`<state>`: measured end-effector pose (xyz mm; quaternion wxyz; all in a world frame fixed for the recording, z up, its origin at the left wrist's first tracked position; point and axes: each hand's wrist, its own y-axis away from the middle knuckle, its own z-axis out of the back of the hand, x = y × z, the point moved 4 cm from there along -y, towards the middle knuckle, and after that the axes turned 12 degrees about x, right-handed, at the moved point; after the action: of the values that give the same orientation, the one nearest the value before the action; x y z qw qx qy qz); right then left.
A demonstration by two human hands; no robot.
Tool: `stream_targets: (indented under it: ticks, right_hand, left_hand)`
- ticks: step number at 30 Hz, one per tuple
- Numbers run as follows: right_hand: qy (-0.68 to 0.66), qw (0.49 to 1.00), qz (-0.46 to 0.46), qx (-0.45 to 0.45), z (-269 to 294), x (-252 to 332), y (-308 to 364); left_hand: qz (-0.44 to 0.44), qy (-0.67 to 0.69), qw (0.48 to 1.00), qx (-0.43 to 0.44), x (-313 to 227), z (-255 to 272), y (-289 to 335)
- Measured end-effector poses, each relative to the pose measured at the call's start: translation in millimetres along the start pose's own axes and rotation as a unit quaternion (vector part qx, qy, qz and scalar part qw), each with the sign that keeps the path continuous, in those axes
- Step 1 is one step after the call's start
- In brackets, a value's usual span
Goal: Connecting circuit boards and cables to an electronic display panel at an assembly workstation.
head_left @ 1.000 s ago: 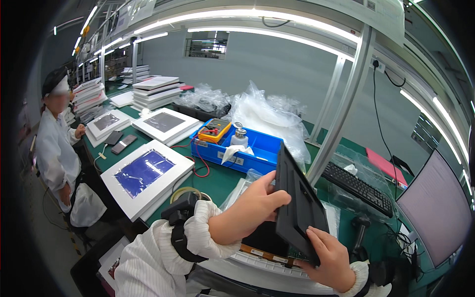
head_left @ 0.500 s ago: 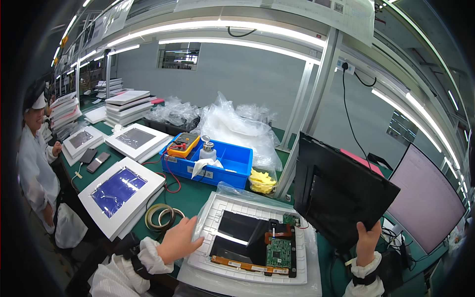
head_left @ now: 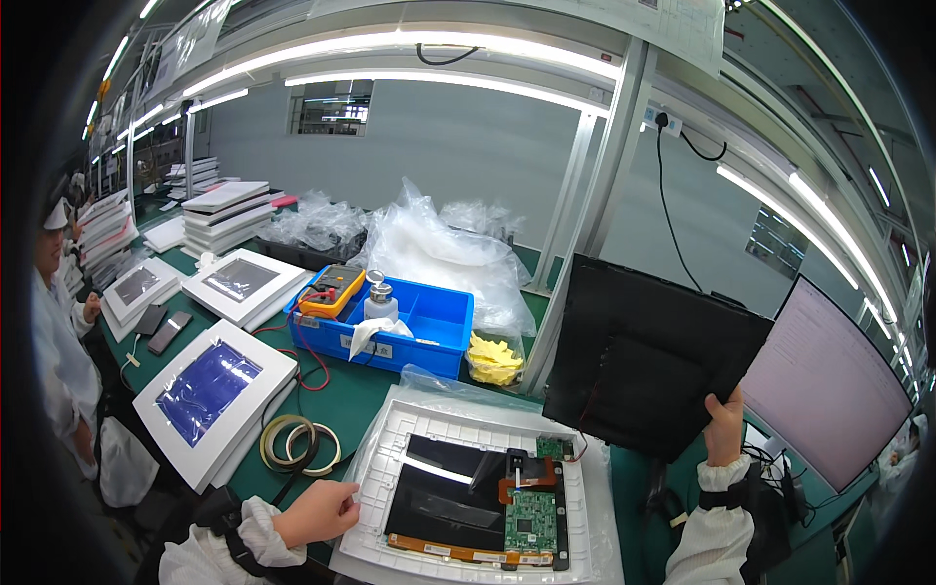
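My right hand (head_left: 722,429) grips a large black flat panel (head_left: 648,361) by its lower right edge, holding it raised and tilted. A thin dark wire hangs between the panel and a small green board at the opened unit's corner. That unit is a white plastic frame (head_left: 380,497) lying in front of me, with a dark display (head_left: 448,487) inside. A green circuit board (head_left: 531,522) and orange flex strips sit on the display. By the frame's left edge my left hand (head_left: 320,511) is closed, fingers curled in, with nothing visible in it. Clear plastic wrap (head_left: 429,382) lies under the frame.
Left of the frame lie tape rolls (head_left: 300,446) and a white-framed screen with blue film (head_left: 210,390). A blue bin (head_left: 419,331) holds a yellow multimeter (head_left: 333,291) and a bottle. A monitor (head_left: 829,380) stands at right; a person (head_left: 63,331) is at far left.
My left hand has gone from spread fingers to curled ones, staying by the frame's left edge. The black panel has turned, showing its broad face more fully. The whole view has shifted slightly.
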<state>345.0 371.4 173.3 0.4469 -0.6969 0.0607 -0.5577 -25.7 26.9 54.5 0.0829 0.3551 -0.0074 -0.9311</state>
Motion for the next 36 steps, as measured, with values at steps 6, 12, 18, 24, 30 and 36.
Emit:
stream_targets:
  ticks: [6,12,18,24,30,36]
  right_hand:
    - [-0.084,0.995,-0.022,0.058,-9.9,-22.2,-30.2]
    - [-0.149,0.984,-0.027,0.093,-14.6,-59.6,-57.1]
    - [-0.184,0.980,-0.042,0.068,-7.8,-93.5,-60.2]
    - [-0.193,0.979,-0.064,0.001,-1.0,-137.3,-56.9]
    - [-0.133,0.986,-0.095,0.015,12.1,-146.2,-55.7]
    - [-0.099,0.981,-0.169,0.004,53.5,-169.4,-38.7]
  left_hand:
    - [-0.008,0.035,0.999,-0.020,1.2,0.3,3.4]
    - [-0.002,0.026,1.000,0.000,7.5,-2.4,2.0]
    - [0.003,0.025,1.000,0.015,8.0,0.0,-0.4]
    - [0.004,0.030,1.000,0.004,8.7,1.9,5.5]
    - [0.016,0.104,0.994,-0.013,7.1,5.3,9.4]
    - [0.048,0.052,0.970,-0.233,34.9,44.4,25.6]
